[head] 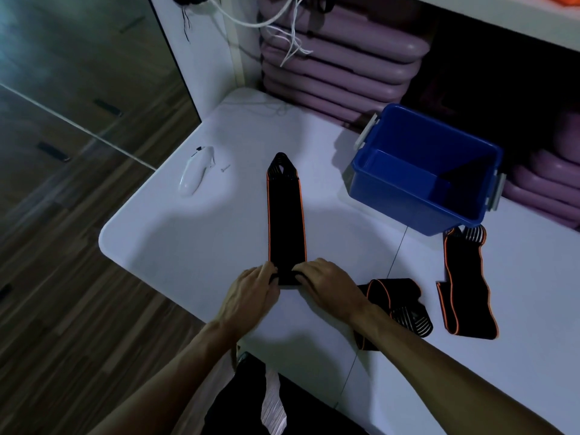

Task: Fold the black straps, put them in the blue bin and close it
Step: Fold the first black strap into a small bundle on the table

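A long black strap with orange edges lies stretched out on the white table, pointing away from me. My left hand and my right hand both pinch its near end, one at each corner. A second black strap lies crumpled just right of my right wrist. A third black strap lies further right, reaching up to the blue bin. The bin stands open with nothing visible inside and has grey latches at both ends. No lid is in view.
A white handheld controller lies on the table's far left. Stacked purple step platforms fill the shelf behind the bin, with white cords dangling over them. Wooden floor lies off the table's left edge.
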`<state>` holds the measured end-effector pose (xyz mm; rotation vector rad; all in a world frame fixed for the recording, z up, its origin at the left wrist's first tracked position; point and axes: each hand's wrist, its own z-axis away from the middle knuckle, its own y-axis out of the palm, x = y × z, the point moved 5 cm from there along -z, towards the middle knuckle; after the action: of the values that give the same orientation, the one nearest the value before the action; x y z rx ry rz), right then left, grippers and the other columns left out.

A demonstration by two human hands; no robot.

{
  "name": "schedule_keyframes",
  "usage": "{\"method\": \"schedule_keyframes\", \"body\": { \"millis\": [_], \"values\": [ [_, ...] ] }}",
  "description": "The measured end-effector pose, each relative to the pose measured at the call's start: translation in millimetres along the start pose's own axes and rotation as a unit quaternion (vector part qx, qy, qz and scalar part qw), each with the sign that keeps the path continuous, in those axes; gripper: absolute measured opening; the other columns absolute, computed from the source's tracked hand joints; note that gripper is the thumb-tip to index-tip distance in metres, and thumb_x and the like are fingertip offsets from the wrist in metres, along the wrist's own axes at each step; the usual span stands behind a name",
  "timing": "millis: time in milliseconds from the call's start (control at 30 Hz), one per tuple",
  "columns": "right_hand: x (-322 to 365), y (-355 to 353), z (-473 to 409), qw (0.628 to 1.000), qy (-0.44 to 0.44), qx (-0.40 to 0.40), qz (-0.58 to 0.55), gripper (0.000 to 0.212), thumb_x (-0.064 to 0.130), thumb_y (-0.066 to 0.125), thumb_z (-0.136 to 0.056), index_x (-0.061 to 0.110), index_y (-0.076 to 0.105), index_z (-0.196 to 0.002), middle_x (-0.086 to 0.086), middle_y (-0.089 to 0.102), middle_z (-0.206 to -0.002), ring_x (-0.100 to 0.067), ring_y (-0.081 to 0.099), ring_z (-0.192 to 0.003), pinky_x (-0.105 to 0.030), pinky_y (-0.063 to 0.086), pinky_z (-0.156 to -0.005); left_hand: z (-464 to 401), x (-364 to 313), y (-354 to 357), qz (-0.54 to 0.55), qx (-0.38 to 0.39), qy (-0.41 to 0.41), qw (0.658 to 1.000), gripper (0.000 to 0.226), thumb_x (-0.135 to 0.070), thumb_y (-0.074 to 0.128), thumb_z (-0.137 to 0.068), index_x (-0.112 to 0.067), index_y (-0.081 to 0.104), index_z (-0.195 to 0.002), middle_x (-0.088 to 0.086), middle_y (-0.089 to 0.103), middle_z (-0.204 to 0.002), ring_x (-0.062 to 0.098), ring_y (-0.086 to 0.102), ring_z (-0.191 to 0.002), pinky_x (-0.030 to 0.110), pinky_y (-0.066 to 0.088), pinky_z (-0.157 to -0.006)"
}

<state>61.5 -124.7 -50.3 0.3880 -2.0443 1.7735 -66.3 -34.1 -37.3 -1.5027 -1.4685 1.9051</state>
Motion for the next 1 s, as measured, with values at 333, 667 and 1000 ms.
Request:
{"method": "schedule_keyframes", "body": {
  "millis": [333, 667, 1000],
  "values": [
    [-24.2, -2.5, -39.7, 0.958, 0.239, -0.035, -0.152, 0.013, 0.029, 0.045, -0.102, 0.022, 0.055, -0.104, -0.001, 0.069, -0.084, -0.016, 0.065, -0.074, -0.041, 0.054, -0.069, -52.6, 15.2, 12.2, 0.040, -0.013, -0.149, 0.988, 0.018, -0.021, 0.034, -0.100, -0.009, 0.046, -0.105, 0.004, 0.060, -0.080, 0.024, 0.054, -0.063, 0.031, 0.034, -0.056],
    [-2.6, 6.2, -11.3, 0.983, 0.163, -0.040, 0.079, 0.044, 0.049, 0.045, -0.096, 0.018, 0.061, -0.123, -0.009, 0.053, -0.126, -0.029, 0.050, -0.101, -0.039, 0.050, -0.071, -55.4, 20.0, 11.2, 0.050, -0.058, -0.150, 0.986, 0.014, -0.025, 0.044, -0.098, -0.011, 0.045, -0.097, 0.007, 0.045, -0.103, 0.027, 0.058, -0.071, 0.029, 0.043, -0.051],
    [-0.4, 35.1, -2.1, 0.984, 0.140, -0.012, 0.108, 0.057, 0.008, 0.081, -0.074, -0.001, 0.057, -0.126, -0.020, 0.059, -0.131, -0.039, 0.057, -0.118, -0.047, 0.055, -0.085, -22.4, 41.8, 16.1, -0.071, 0.049, 0.124, 0.988, 0.053, -0.034, 0.051, -0.093, -0.010, 0.043, -0.139, 0.015, 0.049, -0.141, 0.029, 0.048, -0.129, 0.041, 0.046, -0.101]
  ]
}}
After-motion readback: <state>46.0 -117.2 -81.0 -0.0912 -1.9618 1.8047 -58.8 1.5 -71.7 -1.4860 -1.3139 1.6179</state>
